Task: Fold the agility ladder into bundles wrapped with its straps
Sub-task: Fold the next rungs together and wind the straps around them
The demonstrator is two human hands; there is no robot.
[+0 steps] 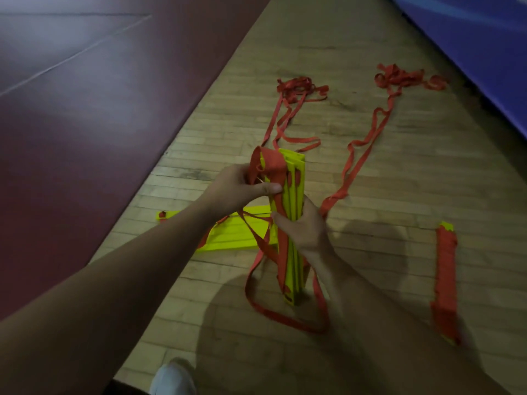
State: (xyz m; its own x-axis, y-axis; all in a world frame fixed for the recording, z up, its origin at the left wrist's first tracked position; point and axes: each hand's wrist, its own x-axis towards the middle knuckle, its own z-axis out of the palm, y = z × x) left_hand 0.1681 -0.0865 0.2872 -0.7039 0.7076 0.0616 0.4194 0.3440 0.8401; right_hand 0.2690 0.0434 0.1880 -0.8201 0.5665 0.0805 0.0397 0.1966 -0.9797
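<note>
A stack of yellow ladder rungs [295, 178] stands almost upright at the centre of the head view. My right hand [303, 228] grips the stack around its middle. My left hand [242, 185] pinches the red strap [269, 163] that loops over the stack's top end. More strap hangs in a long loop [258, 297] below the stack and trails away over the floor to two tangled heaps [299, 88] [405, 76]. Another group of yellow rungs [236, 233] lies flat on the floor behind my hands.
A finished bundle [446, 280] wrapped in red strap lies on the wooden floor [370, 195] at the right. A dark red mat [85, 95] borders the floor on the left, a blue mat [484, 38] at the top right. A white shoe [172, 379] shows at the bottom.
</note>
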